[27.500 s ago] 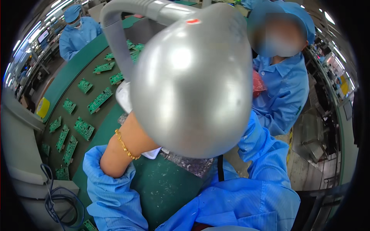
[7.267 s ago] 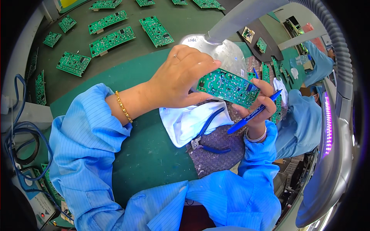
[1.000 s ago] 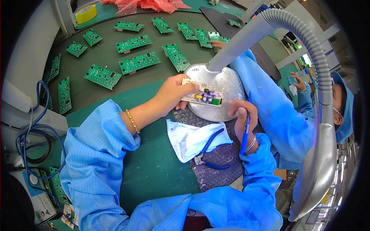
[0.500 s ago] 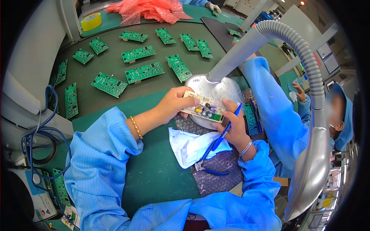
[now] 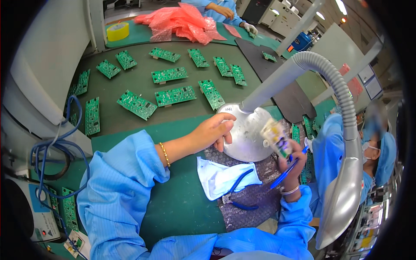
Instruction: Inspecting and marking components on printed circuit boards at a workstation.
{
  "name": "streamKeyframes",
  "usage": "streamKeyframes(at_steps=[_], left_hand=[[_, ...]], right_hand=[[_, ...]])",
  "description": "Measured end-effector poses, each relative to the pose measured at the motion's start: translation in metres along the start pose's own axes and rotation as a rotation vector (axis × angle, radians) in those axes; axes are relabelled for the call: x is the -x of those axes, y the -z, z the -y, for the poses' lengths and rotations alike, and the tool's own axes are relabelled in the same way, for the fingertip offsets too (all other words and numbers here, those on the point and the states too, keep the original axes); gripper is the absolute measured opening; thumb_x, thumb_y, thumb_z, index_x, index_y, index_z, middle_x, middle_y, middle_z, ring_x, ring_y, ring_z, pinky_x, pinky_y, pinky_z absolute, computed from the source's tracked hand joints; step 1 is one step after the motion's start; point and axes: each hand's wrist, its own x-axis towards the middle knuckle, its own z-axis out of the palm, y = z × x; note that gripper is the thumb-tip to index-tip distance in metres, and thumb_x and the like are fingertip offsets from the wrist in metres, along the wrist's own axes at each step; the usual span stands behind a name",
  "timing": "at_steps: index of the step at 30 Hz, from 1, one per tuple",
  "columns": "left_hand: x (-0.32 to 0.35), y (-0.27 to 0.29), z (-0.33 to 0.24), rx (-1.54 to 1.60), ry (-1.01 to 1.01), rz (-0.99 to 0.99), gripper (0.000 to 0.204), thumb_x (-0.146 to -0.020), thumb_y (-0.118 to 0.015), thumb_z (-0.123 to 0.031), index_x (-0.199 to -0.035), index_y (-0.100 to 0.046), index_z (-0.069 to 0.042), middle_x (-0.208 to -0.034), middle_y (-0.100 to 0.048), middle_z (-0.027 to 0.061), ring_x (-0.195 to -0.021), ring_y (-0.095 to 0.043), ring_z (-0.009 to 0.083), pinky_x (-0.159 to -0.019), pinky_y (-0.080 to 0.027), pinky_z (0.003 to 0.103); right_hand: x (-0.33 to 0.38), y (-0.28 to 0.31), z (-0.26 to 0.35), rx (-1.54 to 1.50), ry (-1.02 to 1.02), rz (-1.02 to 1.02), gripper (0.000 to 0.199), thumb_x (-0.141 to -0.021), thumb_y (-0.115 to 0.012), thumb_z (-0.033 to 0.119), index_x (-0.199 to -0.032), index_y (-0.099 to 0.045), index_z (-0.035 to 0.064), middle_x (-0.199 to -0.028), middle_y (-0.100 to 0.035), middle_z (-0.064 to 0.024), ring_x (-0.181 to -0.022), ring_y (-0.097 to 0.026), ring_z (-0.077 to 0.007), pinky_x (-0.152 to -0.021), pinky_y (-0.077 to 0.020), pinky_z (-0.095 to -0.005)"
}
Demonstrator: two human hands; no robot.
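My right hand [image 5: 292, 164] grips a circuit board [image 5: 275, 135] by its lower end, its component side towards me and blurred by motion. A slim blue pen-like tool [image 5: 289, 173] is also held in that hand, slanting past the fingers. My left hand [image 5: 215, 131] holds nothing; its fingers are apart and loosely bent over the edge of the round silver lamp base [image 5: 247, 136]. Below the base, a white cloth [image 5: 219, 177] lies on bubble wrap [image 5: 255, 208]. Blue-handled cutters [image 5: 236, 190] rest partly on the cloth.
Several green circuit boards [image 5: 175, 95] lie spread over the dark mat. The lamp's bent neck [image 5: 333, 71] arches over the right side. Blue cables [image 5: 41, 162] hang at left. Pink bubble wrap [image 5: 182, 21] and yellow tape [image 5: 118, 32] lie behind. A co-worker [image 5: 368, 147] sits close at right.
My left hand has let go of the circuit board. My right hand has carried it rightward, tilting it upright, with the blue tool still held. The co-worker's arm at right has drawn back.
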Motion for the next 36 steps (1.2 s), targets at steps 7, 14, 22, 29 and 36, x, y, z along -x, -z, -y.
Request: streamKeyframes(at_steps=[7, 14, 22, 29, 36], left_hand=[[0.004, 0.000, -0.003, -0.316, 0.001, -0.045, 0.024, -0.084, -0.046, -0.022, -0.101, -0.049, -0.006, -0.066, -0.055, 0.0042, -0.046, -0.050, 0.0076, -0.044, -0.039, 0.020], [0.007, -0.004, -0.002, -0.490, -0.093, -0.017, 0.018, -0.081, -0.048, -0.018, -0.088, -0.058, -0.004, -0.061, -0.056, 0.0025, -0.046, -0.051, 0.0079, -0.044, -0.042, 0.021], [0.000, -0.001, 0.010, -0.737, -0.345, -0.063, 0.014, -0.077, -0.050, -0.014, -0.083, -0.059, -0.005, -0.061, -0.056, 0.0053, -0.049, -0.054, 0.0120, -0.046, -0.043, 0.026], [0.007, -0.004, 0.008, -1.029, -0.852, -0.050, 0.008, -0.069, -0.055, -0.010, -0.076, -0.057, -0.007, -0.060, -0.054, 0.0052, -0.050, -0.053, 0.0219, -0.044, -0.041, 0.031], [0.013, -0.001, 0.012, -1.152, -0.924, 0.069, 0.010, -0.068, -0.056, -0.013, -0.077, -0.054, -0.008, -0.056, -0.050, 0.0030, -0.046, -0.049, 0.0208, -0.041, -0.038, 0.032]], right_hand=[[-0.066, 0.013, -0.075, 0.246, -0.558, -0.077, 0.030, -0.070, -0.063, 0.012, -0.085, -0.039, 0.0036, -0.078, -0.055, -0.0115, -0.067, -0.054, -0.0216, -0.060, -0.0429, -0.0355], [-0.094, -0.004, -0.190, 1.291, -0.512, 0.073, 0.043, -0.068, -0.058, 0.048, -0.086, -0.050, 0.0091, -0.076, -0.059, -0.0149, -0.071, -0.056, -0.0345, -0.062, -0.0413, -0.0431], [-0.142, -0.088, -0.235, 0.828, -0.326, 0.410, 0.044, -0.067, -0.059, 0.047, -0.078, -0.060, 0.0049, -0.083, -0.058, -0.0202, -0.079, -0.057, -0.0352, -0.066, -0.0441, -0.0402], [-0.156, -0.150, -0.158, 0.795, -0.560, 0.573, 0.065, -0.064, -0.060, 0.054, -0.094, -0.044, -0.0013, -0.083, -0.056, -0.0254, -0.079, -0.055, -0.0404, -0.068, -0.0428, -0.0438], [-0.172, -0.168, -0.119, 0.793, -0.576, 0.635, 0.069, -0.064, -0.053, 0.063, -0.092, -0.043, 0.0001, -0.086, -0.056, -0.0268, -0.082, -0.055, -0.0408, -0.072, -0.0424, -0.0445]])
